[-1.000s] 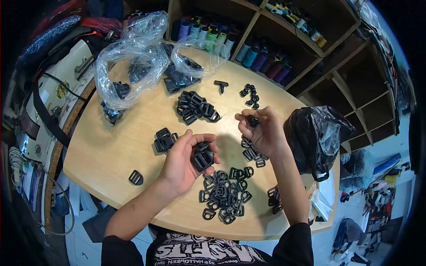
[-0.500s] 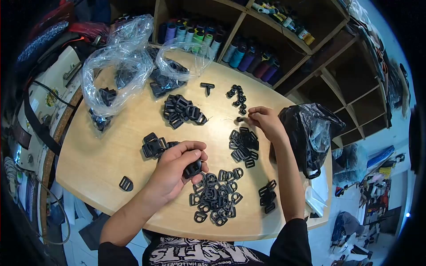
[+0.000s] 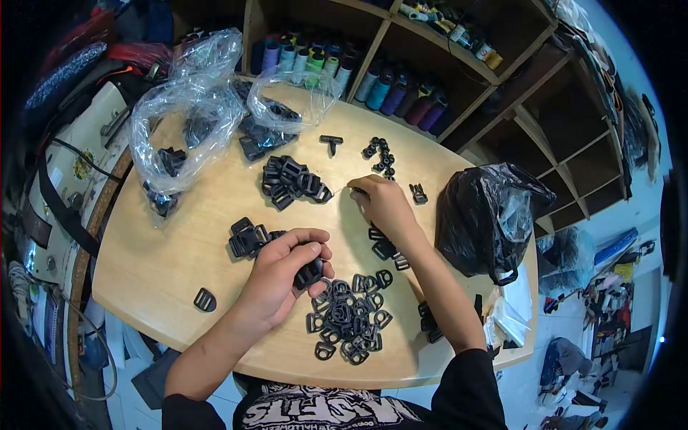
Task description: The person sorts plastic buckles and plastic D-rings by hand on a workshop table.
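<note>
My left hand (image 3: 283,276) is closed around a black plastic buckle (image 3: 309,274), above the near half of the table. My right hand (image 3: 383,204) is over the middle, its fingertips pinched on a small black plastic piece (image 3: 360,190) that is mostly hidden. Left of those fingertips lies a pile of black buckles (image 3: 290,179). Under my right wrist, black strap sliders (image 3: 383,249) are partly covered. A heap of black D-ring loops (image 3: 346,315) sits right of my left hand. More black buckles (image 3: 247,236) lie just beyond my left hand.
On the wooden table (image 3: 158,265) are clear plastic bags (image 3: 154,118), a black plastic bag (image 3: 476,215), small round black pieces (image 3: 380,154), a T-shaped black piece (image 3: 331,143), a prong clip (image 3: 418,193) and a lone slider (image 3: 205,299). Thread spools (image 3: 315,64) fill shelves behind.
My right hand has moved left from beside the small round pieces toward the buckle pile, its forearm now covering part of the sliders. The prong clip has come into view. My left hand stays put.
</note>
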Motion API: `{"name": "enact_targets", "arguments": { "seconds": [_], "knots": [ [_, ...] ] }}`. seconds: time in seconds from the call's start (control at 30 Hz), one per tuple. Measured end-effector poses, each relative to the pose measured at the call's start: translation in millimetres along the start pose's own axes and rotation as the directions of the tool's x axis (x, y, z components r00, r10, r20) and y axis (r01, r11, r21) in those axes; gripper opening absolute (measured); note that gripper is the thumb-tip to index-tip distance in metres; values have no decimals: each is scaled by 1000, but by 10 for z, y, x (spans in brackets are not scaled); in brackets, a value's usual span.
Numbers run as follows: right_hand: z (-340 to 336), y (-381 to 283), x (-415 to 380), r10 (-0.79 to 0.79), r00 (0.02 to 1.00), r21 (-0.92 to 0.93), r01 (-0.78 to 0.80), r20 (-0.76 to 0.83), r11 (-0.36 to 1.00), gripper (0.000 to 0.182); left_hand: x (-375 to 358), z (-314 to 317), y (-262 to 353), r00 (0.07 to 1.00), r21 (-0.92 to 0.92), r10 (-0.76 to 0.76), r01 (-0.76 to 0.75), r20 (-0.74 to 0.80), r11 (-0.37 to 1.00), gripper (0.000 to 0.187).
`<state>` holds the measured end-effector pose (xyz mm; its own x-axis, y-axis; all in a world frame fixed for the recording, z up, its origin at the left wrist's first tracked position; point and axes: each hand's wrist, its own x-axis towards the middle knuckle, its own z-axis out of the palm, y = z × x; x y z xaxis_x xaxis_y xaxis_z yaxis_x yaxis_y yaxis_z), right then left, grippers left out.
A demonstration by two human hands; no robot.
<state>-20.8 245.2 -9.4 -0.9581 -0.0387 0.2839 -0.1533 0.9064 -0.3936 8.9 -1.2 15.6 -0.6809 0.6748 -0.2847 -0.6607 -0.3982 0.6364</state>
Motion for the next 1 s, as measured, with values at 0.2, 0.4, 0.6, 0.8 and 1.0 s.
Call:
{"name": "enact_targets", "arguments": {
  "seconds": [0.2, 0.4, 0.6, 0.8, 1.0],
  "knots": [
    [132, 178, 222, 73, 995, -179, -83, -60, 980, 25, -13, 5, 26, 1000, -1, 9, -9, 8, 1000, 22],
    [33, 11, 152, 44, 984, 1, -45, -173, 999, 30, 18, -85, -10, 998, -97, 38, -32, 54, 995, 33],
    [-427, -900, -219, -88, 982, 539, -15, 165, 842, 26, 68, -91, -33, 996, -113, 24, -14, 90, 993, 50],
    [-350, -976, -367, -242, 964, 453, 168, 111, 875, 25, 48, -62, -53, 996, -89, 12, -5, 85, 996, 48],
    [-302, -882, -440, -117, 991, 407, 134, -66, 903, 15, 64, -83, -88, 998, -94, -5, 10, 57, 995, 45]
  ]
}}
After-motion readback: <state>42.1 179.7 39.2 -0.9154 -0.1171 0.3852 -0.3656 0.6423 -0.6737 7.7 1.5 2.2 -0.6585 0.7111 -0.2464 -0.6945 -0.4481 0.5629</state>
